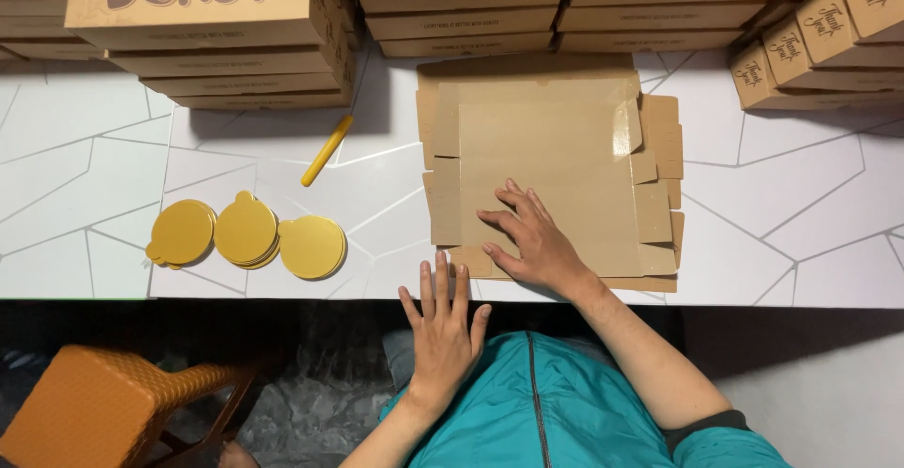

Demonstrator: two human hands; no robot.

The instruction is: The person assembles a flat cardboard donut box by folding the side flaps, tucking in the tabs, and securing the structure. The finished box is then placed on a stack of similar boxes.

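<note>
A stack of flat, unfolded brown cardboard box blanks lies on the white patterned table, in the middle. My right hand rests palm down on the near part of the top blank, fingers spread. Open and flat, my left hand hovers at the table's near edge, its fingertips close to the blanks' near left corner. Neither hand holds anything.
Three piles of gold round cake boards lie at the left, with a yellow stick-like tool behind them. Folded brown boxes are stacked along the back and at the far right. An orange stool stands below left.
</note>
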